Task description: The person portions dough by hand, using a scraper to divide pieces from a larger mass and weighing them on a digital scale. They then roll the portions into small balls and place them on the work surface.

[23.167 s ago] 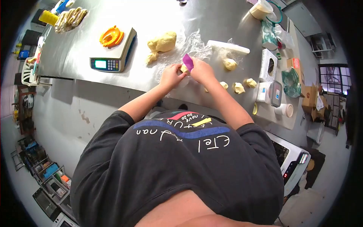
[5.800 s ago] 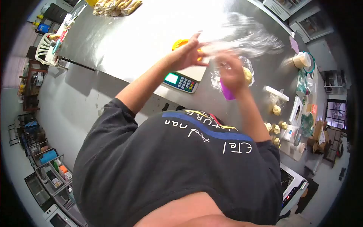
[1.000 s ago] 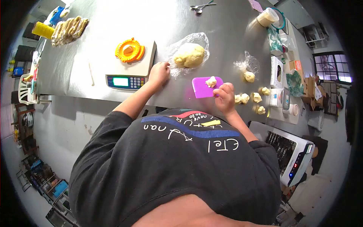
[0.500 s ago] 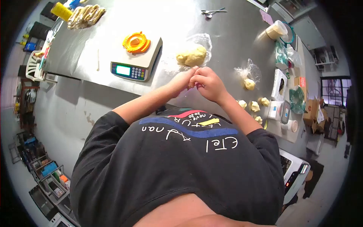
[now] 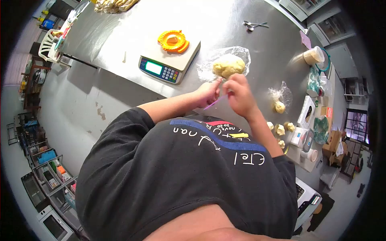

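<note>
A thin, flat purple piece shows its edge just below my hands; I cannot make out its kind. My left hand is closed on it, fingers bent. Close beside, my right hand is curled in a pinch and slightly blurred; what it holds, if anything, is hidden. Right beyond my fingertips lies a large lump of yellowish dough on a clear plastic sheet. To the left stands a digital scale with an orange dumpling press on its plate.
A smaller dough ball with crumpled plastic film sits to the right, above several small dough pieces. Spoons lie at the back. A tub and boxes line the table's right side.
The view has shifted, so the table things appear farther right. My hands have parted a little, the right one rising and turning, and more of the purple piece shows.
</note>
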`<state>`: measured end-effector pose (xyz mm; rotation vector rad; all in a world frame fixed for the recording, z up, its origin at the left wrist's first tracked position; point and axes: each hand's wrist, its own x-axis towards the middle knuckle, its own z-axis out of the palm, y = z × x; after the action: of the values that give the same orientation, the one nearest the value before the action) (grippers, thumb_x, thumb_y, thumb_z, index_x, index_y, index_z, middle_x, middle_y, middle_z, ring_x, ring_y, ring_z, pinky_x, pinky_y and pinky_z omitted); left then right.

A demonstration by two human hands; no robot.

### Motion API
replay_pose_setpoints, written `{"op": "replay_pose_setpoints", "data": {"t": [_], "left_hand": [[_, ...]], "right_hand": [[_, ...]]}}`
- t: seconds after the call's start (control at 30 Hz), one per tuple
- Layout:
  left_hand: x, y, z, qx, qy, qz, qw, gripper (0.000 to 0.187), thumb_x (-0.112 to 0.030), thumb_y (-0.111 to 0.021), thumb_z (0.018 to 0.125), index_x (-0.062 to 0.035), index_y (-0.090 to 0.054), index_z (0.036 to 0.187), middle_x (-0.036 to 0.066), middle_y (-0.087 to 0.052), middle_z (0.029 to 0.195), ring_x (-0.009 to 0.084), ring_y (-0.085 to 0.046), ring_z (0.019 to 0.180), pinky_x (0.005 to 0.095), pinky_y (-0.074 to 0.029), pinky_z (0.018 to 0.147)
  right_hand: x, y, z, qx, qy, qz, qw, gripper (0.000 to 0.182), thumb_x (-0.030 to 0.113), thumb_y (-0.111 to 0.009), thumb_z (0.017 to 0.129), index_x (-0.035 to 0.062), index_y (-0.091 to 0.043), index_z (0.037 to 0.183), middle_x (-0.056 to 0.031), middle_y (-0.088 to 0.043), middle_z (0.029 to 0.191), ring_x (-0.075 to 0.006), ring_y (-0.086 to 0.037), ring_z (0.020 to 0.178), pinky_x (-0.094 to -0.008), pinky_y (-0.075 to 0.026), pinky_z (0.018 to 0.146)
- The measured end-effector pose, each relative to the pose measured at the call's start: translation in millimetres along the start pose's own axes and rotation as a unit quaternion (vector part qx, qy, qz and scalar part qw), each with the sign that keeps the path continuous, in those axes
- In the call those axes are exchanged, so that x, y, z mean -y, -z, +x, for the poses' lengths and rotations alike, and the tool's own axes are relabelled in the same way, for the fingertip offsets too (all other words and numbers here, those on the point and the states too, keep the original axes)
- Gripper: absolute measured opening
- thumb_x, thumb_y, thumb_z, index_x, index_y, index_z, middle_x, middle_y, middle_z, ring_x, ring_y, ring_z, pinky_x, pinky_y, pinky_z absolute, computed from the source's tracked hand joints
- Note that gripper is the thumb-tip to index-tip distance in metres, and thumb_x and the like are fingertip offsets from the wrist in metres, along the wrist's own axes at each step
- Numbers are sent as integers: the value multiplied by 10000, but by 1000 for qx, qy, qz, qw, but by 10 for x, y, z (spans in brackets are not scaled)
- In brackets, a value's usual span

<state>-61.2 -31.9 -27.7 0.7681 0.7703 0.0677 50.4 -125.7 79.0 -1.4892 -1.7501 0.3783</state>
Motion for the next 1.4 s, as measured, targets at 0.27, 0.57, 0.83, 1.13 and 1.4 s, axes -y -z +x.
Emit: {"op": "replay_pose_setpoints", "data": {"t": [0.27,0.57,0.83,1.13,1.4], "left_hand": [[-824,703,-171,-148,-91,-20,985,431,-459,-419,923,-182,-365,598,-43,-307,507,94,-259,403,263,-179,366],[-1367,1447,49,-251,-458,660,540,357,-369,-485,875,-77,-530,1076,145,-516,1022,312,-463,1023,447,-341,880],[-1059,1251,44,-299,-511,704,393,461,-395,-637,761,-181,-467,1132,88,-348,1158,276,-300,1123,498,-199,969],[-319,542,393,-41,-458,706,539,346,-165,-651,725,-36,-495,1006,147,-484,1089,319,-469,1042,395,-395,890],[133,403,503,-89,-293,719,624,270,-146,-572,743,-49,-543,993,156,-584,984,331,-532,977,466,-400,820]], "right_hand": [[-219,372,-184,-169,-114,-61,977,273,-113,-462,586,64,-557,771,-74,-465,804,-247,-452,829,-322,-383,734],[-308,627,-510,-309,-164,-169,921,262,-57,-662,554,108,-586,743,-27,-434,766,-200,-406,777,-295,-370,731],[-358,661,-780,-401,-188,-259,858,210,74,-729,620,122,-574,754,-3,-520,730,-188,-486,735,-313,-358,771],[-691,615,-1249,-431,-276,-186,838,201,84,-706,683,80,-618,863,-27,-585,751,-181,-556,742,-301,-430,770],[-667,699,-1102,-363,-363,-75,855,291,33,-533,744,-2,-562,1031,-124,-641,885,-222,-621,779,-327,-479,734]]}}
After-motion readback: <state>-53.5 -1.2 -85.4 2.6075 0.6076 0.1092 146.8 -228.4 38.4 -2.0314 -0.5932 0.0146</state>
